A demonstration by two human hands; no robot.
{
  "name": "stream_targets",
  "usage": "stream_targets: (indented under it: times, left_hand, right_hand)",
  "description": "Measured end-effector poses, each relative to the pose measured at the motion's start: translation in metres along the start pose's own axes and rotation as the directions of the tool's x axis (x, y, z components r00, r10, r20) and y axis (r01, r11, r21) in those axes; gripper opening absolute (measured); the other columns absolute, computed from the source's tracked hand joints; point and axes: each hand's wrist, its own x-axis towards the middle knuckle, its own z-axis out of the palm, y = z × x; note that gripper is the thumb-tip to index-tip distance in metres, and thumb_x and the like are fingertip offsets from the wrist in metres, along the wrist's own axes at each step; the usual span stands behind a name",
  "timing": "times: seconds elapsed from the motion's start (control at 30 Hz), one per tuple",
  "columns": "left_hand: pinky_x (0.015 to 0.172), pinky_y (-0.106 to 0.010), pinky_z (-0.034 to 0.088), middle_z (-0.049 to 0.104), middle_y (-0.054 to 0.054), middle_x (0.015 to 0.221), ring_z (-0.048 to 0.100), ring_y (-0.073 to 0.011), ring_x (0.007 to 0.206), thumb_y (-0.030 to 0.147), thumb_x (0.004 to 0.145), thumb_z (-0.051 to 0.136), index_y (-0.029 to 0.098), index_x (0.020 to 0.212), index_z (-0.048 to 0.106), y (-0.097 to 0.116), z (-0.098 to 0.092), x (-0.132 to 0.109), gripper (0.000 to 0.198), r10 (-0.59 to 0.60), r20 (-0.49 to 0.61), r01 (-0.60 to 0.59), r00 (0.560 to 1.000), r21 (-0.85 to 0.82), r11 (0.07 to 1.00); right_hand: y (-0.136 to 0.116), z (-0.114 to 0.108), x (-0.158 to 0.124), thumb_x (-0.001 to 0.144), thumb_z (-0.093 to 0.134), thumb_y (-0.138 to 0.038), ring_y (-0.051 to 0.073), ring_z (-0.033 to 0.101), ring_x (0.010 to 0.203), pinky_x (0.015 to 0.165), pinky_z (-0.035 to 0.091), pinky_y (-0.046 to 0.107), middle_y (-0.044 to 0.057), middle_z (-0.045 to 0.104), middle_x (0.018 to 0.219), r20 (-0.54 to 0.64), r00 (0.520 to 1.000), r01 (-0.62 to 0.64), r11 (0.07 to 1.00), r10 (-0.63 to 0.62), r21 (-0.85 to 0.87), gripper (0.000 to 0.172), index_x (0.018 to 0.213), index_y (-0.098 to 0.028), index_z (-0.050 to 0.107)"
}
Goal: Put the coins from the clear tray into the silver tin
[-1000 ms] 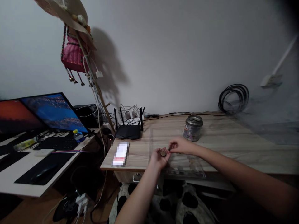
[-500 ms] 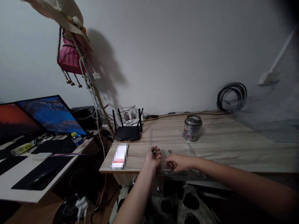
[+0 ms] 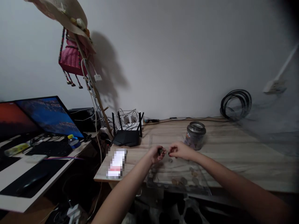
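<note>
Curled around several small coins, my left hand (image 3: 158, 155) is palm up over the clear plastic tray (image 3: 154, 183) at the desk's front edge. Just to its right, my right hand (image 3: 178, 150) pinches a small dark coin between its fingertips, a small gap away from the left fingers. One coin (image 3: 170, 160) lies below my right fingertips. Several more coins (image 3: 183, 181) lie in the front part of the tray. Behind my right hand stands a clear jar (image 3: 195, 135) with a metallic rim and a printed picture.
A lit phone (image 3: 117, 163) lies on the desk's left part, with a black router (image 3: 126, 137) behind it. Coiled black cable (image 3: 235, 105) leans on the wall. A second desk with monitors (image 3: 50, 115) stands left.
My right hand has lifted away from the tray's front, up beside my left hand, uncovering several coins. My left hand has turned slightly towards it. The view has shifted a little.
</note>
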Motion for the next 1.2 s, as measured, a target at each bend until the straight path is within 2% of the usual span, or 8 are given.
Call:
stream_targets:
  times: [0.2, 0.4, 0.53, 0.7, 0.87, 0.93, 1.07, 1.2]
  left_hand:
    - [0.030, -0.012, 0.009, 0.048, -0.004, 0.050, 0.030, -0.0035, 0.033, 0.020, 0.075, 0.039, 0.010, 0.066, 0.051, 0.036, 0.008, 0.034, 0.018, -0.155, 0.091, 0.122, 0.984, 0.299, 0.947]
    - [0.035, -0.012, 0.020, 0.051, -0.003, 0.058, 0.045, -0.0049, 0.046, 0.008, 0.071, 0.048, 0.007, 0.078, 0.055, 0.058, 0.011, 0.050, 0.009, 0.004, 0.255, -0.057, 0.967, 0.200, 0.978]
    - [0.035, -0.013, 0.016, 0.050, -0.001, 0.059, 0.041, -0.0026, 0.044, 0.013, 0.070, 0.056, 0.007, 0.081, 0.059, 0.051, 0.007, 0.055, 0.013, 0.038, 0.326, -0.151, 0.944, 0.329, 0.932]
    - [0.035, -0.016, 0.008, 0.048, 0.002, 0.058, 0.034, -0.0002, 0.038, 0.024, 0.073, 0.055, 0.010, 0.078, 0.062, 0.038, 0.009, 0.060, 0.016, 0.136, 0.269, -0.254, 0.953, 0.473, 0.844]
    - [0.035, -0.018, 0.004, 0.044, 0.004, 0.054, 0.027, 0.0003, 0.033, 0.033, 0.074, 0.052, 0.012, 0.080, 0.061, 0.038, 0.007, 0.062, 0.023, 0.225, 0.214, -0.303, 0.950, 0.480, 0.823]
    - [0.035, -0.018, 0.005, 0.042, 0.005, 0.053, 0.025, 0.0001, 0.033, 0.035, 0.075, 0.050, 0.013, 0.081, 0.061, 0.039, 0.005, 0.062, 0.026, 0.243, 0.196, -0.308, 0.950, 0.456, 0.835]
    - [0.036, -0.016, 0.004, 0.041, 0.006, 0.051, 0.024, 0.0000, 0.033, 0.039, 0.077, 0.046, 0.013, 0.082, 0.058, 0.040, 0.003, 0.064, 0.028, 0.254, 0.141, -0.288, 0.957, 0.358, 0.888]
    - [0.035, -0.015, 0.004, 0.043, 0.005, 0.051, 0.025, -0.0006, 0.033, 0.036, 0.078, 0.044, 0.013, 0.081, 0.055, 0.039, 0.004, 0.066, 0.026, 0.223, 0.134, -0.255, 0.966, 0.324, 0.911]
  right_hand:
    - [-0.004, -0.045, 0.046, 0.070, 0.046, -0.033, 0.014, 0.056, 0.059, 0.057, 0.043, 0.025, 0.006, 0.065, 0.070, -0.249, 0.968, 0.027, 0.997, -0.043, -0.069, 0.029, 0.077, -0.012, 0.065]
    - [0.026, -0.117, 0.027, 0.073, 0.043, -0.035, 0.019, 0.057, 0.078, 0.065, 0.040, 0.028, 0.007, 0.065, 0.084, -0.777, 0.615, -0.285, 0.882, -0.133, -0.376, 0.028, 0.084, -0.021, 0.065]
    - [0.071, -0.146, 0.004, 0.068, 0.048, -0.034, 0.019, 0.055, 0.062, 0.050, 0.034, 0.028, 0.006, 0.065, 0.072, -0.829, 0.558, -0.533, 0.778, 0.031, -0.331, 0.021, 0.074, -0.022, 0.065]
    - [0.086, -0.146, -0.004, 0.069, 0.047, -0.033, 0.021, 0.055, 0.068, 0.056, 0.037, 0.030, 0.008, 0.064, 0.073, -0.807, 0.590, -0.515, 0.769, -0.003, -0.379, 0.021, 0.072, -0.021, 0.064]
    - [0.045, -0.110, 0.006, 0.079, 0.038, -0.033, 0.024, 0.051, 0.093, 0.081, 0.036, 0.035, 0.012, 0.060, 0.096, -0.865, 0.403, -0.420, 0.779, -0.300, -0.466, 0.030, 0.095, -0.017, 0.058]
    - [0.032, -0.084, 0.020, 0.081, 0.037, -0.033, 0.022, 0.052, 0.092, 0.082, 0.036, 0.031, 0.012, 0.060, 0.097, -0.825, 0.481, -0.279, 0.840, -0.297, -0.465, 0.030, 0.097, -0.017, 0.057]
    - [0.030, -0.035, 0.056, 0.080, 0.040, -0.035, 0.019, 0.056, 0.079, 0.071, 0.041, 0.028, 0.008, 0.064, 0.089, -0.470, 0.867, -0.022, 0.929, -0.167, -0.370, 0.031, 0.099, -0.019, 0.058]
    - [0.041, -0.020, 0.075, 0.076, 0.045, -0.031, 0.019, 0.055, 0.079, 0.072, 0.040, 0.029, 0.006, 0.065, 0.084, -0.296, 0.933, 0.088, 0.928, -0.204, -0.362, 0.026, 0.088, -0.019, 0.064]
